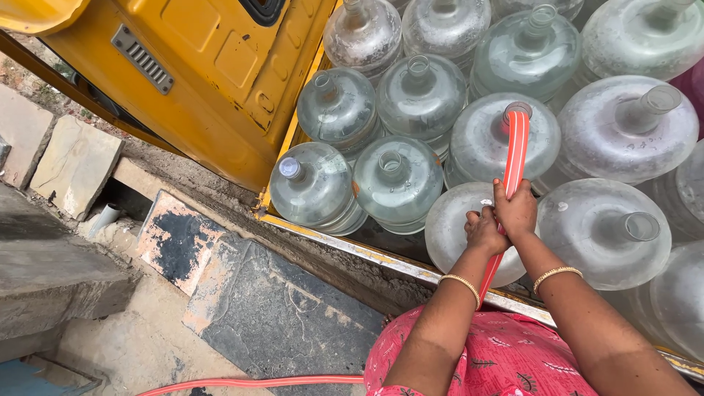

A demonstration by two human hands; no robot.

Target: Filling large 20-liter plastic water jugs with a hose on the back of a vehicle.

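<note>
Hose (513, 158), orange-red with pale stripes, runs up from the ground, its end set in the neck of a clear water jug (488, 139). Right hand (517, 210) grips it, fingers closed round it. Left hand (484, 231) just below, touching the hose, fingers curled; grip unclear. More jugs packed close around, standing upright. Yellow vehicle panel (198, 73) left of them.

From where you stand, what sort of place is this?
Probably an outdoor roadside spot where water jars are filled on a vehicle. Many large clear jars stand packed in the bed of a yellow vehicle, both hands hold an orange hose at one jar's mouth, and stone slabs cover the ground.
</note>
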